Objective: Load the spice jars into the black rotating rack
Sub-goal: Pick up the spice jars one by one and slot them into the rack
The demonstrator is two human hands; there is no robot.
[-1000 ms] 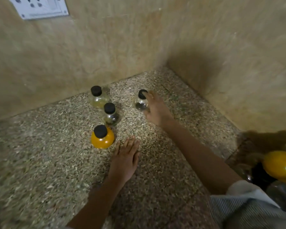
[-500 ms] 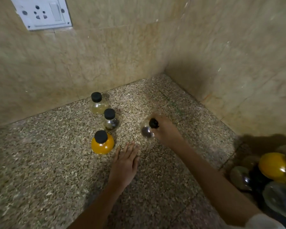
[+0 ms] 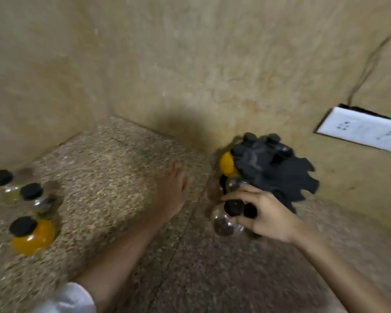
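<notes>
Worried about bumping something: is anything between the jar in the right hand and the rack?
Nothing loose. The right hand holds the dark-spice jar beside the black rack, but a clear jar and a yellow jar fill its near side; empty notches show farther round.

rack [image 3: 278, 170] right, by wall | three jars [image 3: 32, 195] left on counter [image 3: 113, 177]

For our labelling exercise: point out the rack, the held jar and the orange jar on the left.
rack [image 3: 280, 175], head view, toothed top disc.
held jar [image 3: 224, 225], head view, glass belly.
left orange jar [image 3: 36, 238], head view, orange belly.
</notes>
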